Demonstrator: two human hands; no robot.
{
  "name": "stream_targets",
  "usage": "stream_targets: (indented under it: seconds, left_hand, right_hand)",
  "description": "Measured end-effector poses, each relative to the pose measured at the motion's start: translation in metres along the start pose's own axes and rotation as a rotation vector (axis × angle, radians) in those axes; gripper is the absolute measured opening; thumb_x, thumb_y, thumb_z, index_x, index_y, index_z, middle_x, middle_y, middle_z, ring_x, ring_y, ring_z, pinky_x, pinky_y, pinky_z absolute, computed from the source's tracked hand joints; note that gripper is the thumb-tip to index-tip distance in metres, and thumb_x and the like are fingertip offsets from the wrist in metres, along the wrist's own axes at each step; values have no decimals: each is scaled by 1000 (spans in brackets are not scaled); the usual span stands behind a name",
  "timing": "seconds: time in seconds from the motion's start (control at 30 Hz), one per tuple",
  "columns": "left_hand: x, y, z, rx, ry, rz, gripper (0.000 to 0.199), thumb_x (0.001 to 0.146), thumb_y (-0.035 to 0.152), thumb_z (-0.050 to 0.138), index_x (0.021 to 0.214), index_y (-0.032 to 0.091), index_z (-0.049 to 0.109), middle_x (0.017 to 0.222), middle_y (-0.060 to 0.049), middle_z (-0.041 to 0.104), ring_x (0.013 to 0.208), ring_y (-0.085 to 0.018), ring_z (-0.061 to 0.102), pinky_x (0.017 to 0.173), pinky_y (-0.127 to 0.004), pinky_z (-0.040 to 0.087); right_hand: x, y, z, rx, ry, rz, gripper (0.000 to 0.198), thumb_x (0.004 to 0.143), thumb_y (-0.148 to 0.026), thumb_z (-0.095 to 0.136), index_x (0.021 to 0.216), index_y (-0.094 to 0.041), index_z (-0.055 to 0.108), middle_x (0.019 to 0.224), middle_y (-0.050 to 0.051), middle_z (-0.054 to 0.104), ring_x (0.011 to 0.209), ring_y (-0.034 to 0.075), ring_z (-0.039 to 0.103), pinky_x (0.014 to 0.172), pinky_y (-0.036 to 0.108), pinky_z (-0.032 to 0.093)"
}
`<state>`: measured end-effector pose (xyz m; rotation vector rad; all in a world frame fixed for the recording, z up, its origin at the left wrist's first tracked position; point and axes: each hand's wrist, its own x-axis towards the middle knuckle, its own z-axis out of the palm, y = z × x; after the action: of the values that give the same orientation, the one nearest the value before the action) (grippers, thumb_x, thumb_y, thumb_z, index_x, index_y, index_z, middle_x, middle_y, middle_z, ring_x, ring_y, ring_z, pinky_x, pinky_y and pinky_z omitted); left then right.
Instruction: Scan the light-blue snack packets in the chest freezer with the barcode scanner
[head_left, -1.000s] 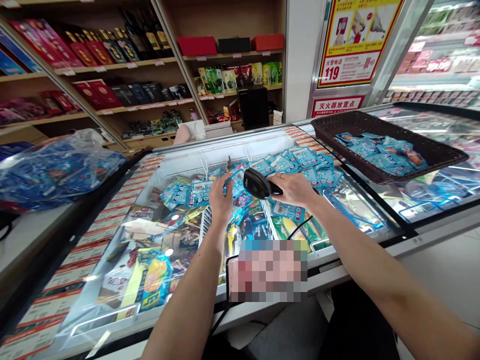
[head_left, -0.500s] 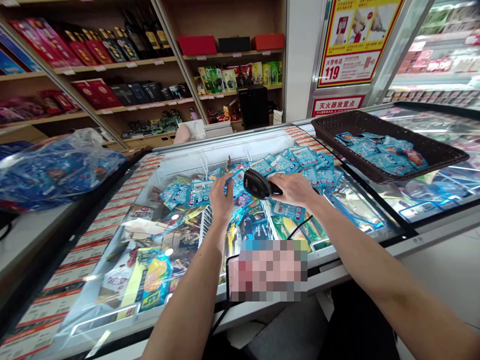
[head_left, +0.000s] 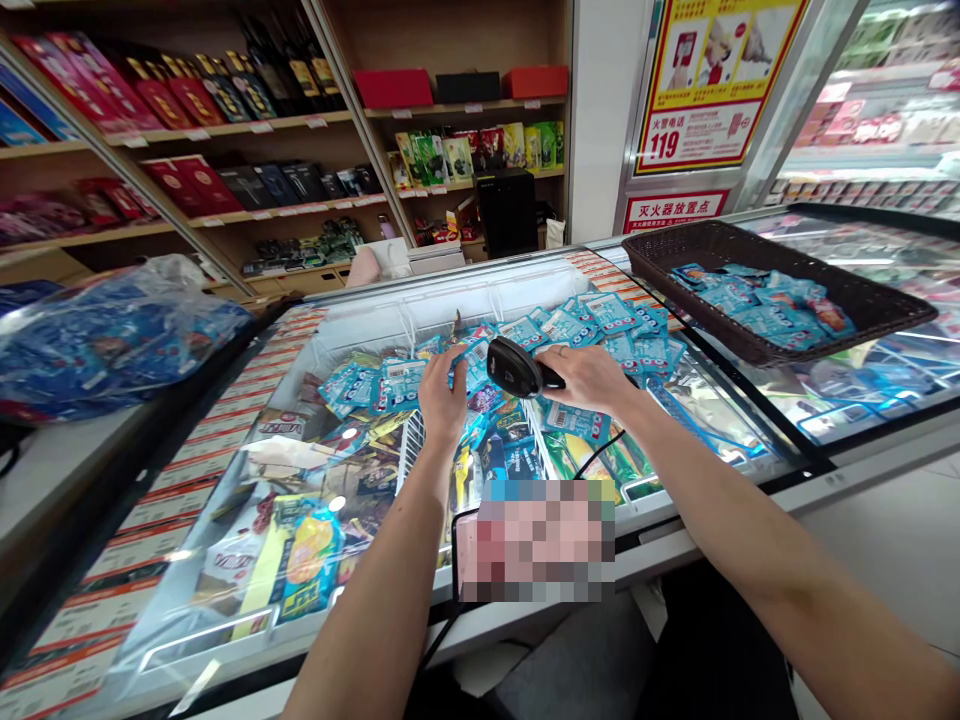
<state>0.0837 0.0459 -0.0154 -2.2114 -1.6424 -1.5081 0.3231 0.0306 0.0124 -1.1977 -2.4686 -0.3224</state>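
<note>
Two bare hands meet over a long white glass-topped chest freezer [head_left: 450, 298]. The left hand [head_left: 444, 395] appears to pinch a flat light-blue foil packet [head_left: 477, 362] with a printed barcode; it sits mid-freezer, between the hands. The right hand [head_left: 592, 378] has its fingers wrapped round the handle of a black plastic handheld scanner [head_left: 514, 368], whose head is just beside the packet.

I would call one packet in progress. Loose light-blue packets [head_left: 609, 314] spread across the far side, and others lie in a dark-brown woven basket [head_left: 795, 262] at far right; nothing marks which are done and which are left.

I cannot tell whether the barcode has been read. The left fingertips are partly hidden, the phone-like device [head_left: 463, 560] at the near edge is mostly pixelated, and both forearms are cut off by the view.
</note>
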Motion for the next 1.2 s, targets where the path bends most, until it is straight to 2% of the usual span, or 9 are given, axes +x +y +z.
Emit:
stream_targets:
  seconds: [0.1, 0.23, 0.43, 0.57, 0.7, 0.8, 1.0, 1.13, 1.2]
  left_hand:
    - [0, 1, -2, 121, 17, -23, 33, 90, 35, 36, 113, 23, 57, 103, -6, 61, 99, -20, 54, 87, -33, 38]
    - [0, -2, -7, 404, 91, -140, 34, 89, 34, 37, 114, 26, 57, 105, -7, 61, 103, -26, 50, 91, -42, 30]
    - [-2, -19, -19, 538, 98, -237, 33, 87, 34, 39, 113, 27, 58, 109, -8, 58, 106, -28, 46, 94, -45, 25]
    - [-2, -16, -19, 495, 50, -102, 35, 86, 39, 42, 114, 27, 58, 116, -8, 55, 110, -27, 44, 98, -44, 23]
    - [-4, -10, -12, 460, -137, 93, 32, 82, 43, 48, 107, 28, 62, 113, -5, 58, 110, -26, 46, 101, -44, 21]
    - [-6, -14, -8, 496, -187, 91, 27, 84, 39, 44, 95, 27, 66, 102, -5, 62, 104, -25, 50, 103, -46, 19]
    - [-7, -23, -9, 583, -133, 51, 28, 85, 26, 39, 92, 25, 66, 95, -6, 64, 99, -24, 54, 107, -51, 11]
    - [-7, -19, -11, 567, -114, 48, 30, 85, 22, 37, 98, 24, 65, 100, -7, 63, 107, -25, 51, 109, -53, 4]
    - [-6, -13, -11, 533, -96, 58, 31, 86, 26, 37, 104, 23, 63, 106, -7, 62, 112, -25, 49, 109, -53, 7]
  right_hand:
    - [-1, 1, -1, -9, 8, 44, 38, 84, -41, 48, 116, -21, 53, 103, 5, 65, 83, 18, 60, 58, 27, 34]
    - [-1, 2, -3, -29, 4, 125, 38, 83, -41, 50, 116, -21, 52, 104, 6, 64, 83, 20, 61, 60, 27, 34]
    - [-1, 4, -6, -50, -8, 177, 39, 81, -42, 52, 115, -21, 52, 106, 5, 63, 84, 21, 61, 60, 28, 35]
    - [-1, 5, -5, -62, -18, 209, 37, 83, -40, 50, 115, -21, 52, 104, 5, 63, 84, 20, 61, 60, 29, 35]
    - [-1, 8, -3, -68, 3, 235, 37, 84, -40, 47, 116, -21, 51, 104, 5, 63, 86, 20, 60, 62, 29, 35]
    - [-1, 11, -1, -80, 25, 261, 38, 86, -43, 45, 116, -20, 50, 103, 7, 63, 86, 21, 59, 61, 29, 34]
    - [-1, 14, 1, -85, 57, 292, 38, 86, -44, 43, 115, -20, 51, 103, 8, 63, 86, 21, 59, 60, 28, 34]
    - [-1, 15, 2, -74, 88, 337, 38, 86, -46, 43, 114, -21, 51, 104, 7, 63, 86, 22, 59, 62, 29, 35]
    - [-1, 15, 1, -76, 90, 381, 39, 86, -46, 43, 115, -21, 51, 105, 8, 63, 87, 22, 59, 64, 29, 36]
